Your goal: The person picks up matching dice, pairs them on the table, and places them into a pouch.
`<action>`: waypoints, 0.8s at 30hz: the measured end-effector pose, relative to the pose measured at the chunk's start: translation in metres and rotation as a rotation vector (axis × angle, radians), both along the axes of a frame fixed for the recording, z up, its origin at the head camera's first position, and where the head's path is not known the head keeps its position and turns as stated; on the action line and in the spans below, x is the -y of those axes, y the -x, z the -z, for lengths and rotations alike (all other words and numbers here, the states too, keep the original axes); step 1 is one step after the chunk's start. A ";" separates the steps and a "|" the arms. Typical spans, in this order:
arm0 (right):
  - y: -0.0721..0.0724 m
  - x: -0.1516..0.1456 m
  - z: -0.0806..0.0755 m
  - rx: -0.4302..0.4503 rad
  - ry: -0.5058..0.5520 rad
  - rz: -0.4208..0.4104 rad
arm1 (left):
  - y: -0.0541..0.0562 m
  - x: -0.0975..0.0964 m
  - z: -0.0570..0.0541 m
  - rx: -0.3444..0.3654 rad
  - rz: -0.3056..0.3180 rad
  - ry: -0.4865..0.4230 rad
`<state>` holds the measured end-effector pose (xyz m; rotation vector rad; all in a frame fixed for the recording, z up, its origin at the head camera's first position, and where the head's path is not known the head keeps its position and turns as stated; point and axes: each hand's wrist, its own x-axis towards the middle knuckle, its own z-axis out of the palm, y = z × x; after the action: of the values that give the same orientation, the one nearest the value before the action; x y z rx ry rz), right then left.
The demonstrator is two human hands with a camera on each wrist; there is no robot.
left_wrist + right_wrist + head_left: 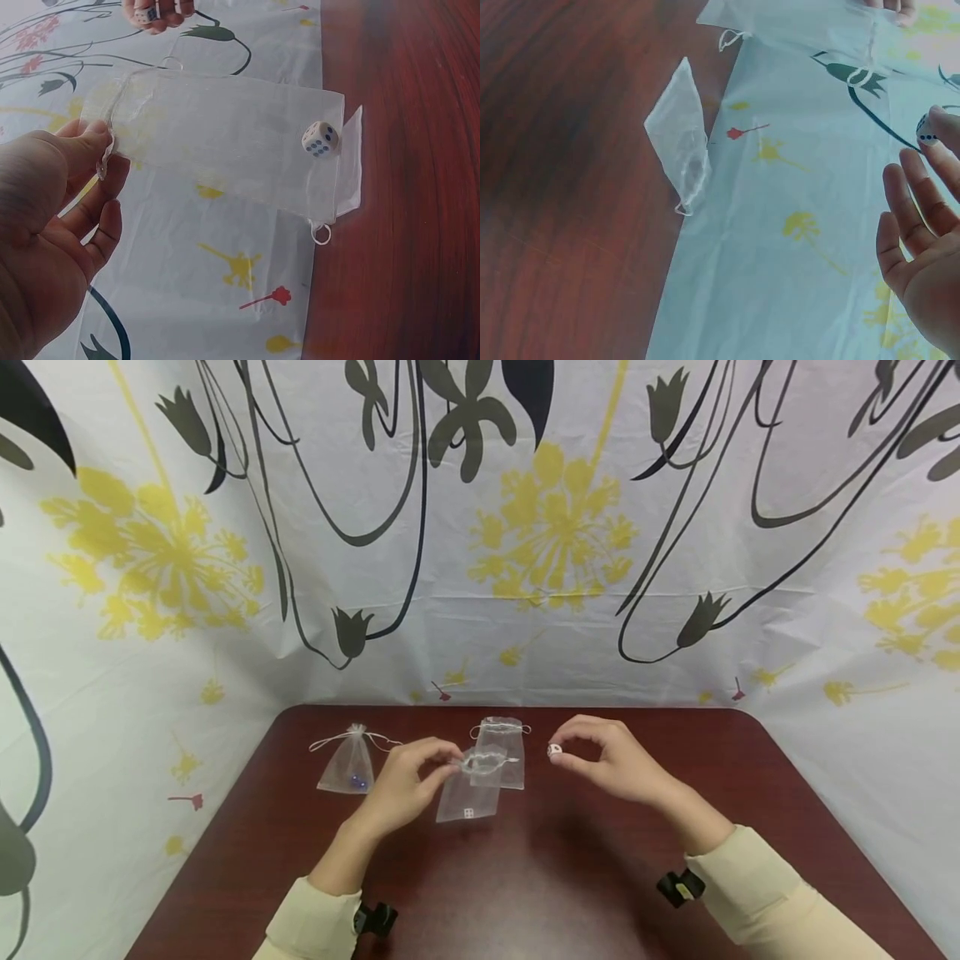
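My left hand (408, 781) pinches the top edge of a sheer white drawstring pouch (459, 800), its mouth partly open. One white die (320, 139) with dark pips sits at the bottom of that pouch. Between thumb and fingertip, my right hand (618, 760) holds a second white die (555, 750), a short way to the right of the pouch's mouth. Behind the held pouch, another sheer pouch (512, 739) lies flat on the table. In the right wrist view, the die (927, 129) shows at the fingertips, with the other fingers loosely spread.
A third sheer pouch (345, 768), drawn closed, lies left of my left hand with shiny blue pieces (359, 782) inside. The dark red wooden table (495, 893) ends at the back against a white patterned cloth (465, 652). Each wrist wears a small black camera.
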<state>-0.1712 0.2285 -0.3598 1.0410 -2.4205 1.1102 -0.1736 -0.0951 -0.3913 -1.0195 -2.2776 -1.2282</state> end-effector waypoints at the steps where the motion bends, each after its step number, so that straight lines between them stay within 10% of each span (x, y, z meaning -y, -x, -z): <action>1: 0.000 0.000 -0.002 0.005 0.000 -0.002 | 0.000 0.000 0.000 -0.001 0.001 -0.001; 24: 0.004 0.046 -0.012 -0.025 0.002 -0.111 | -0.001 -0.021 -0.001 0.002 0.081 -0.004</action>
<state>-0.1748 0.1823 -0.3483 1.1949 -2.3672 1.1270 -0.1723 -0.0739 -0.3907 -1.1199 -2.2548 -1.2658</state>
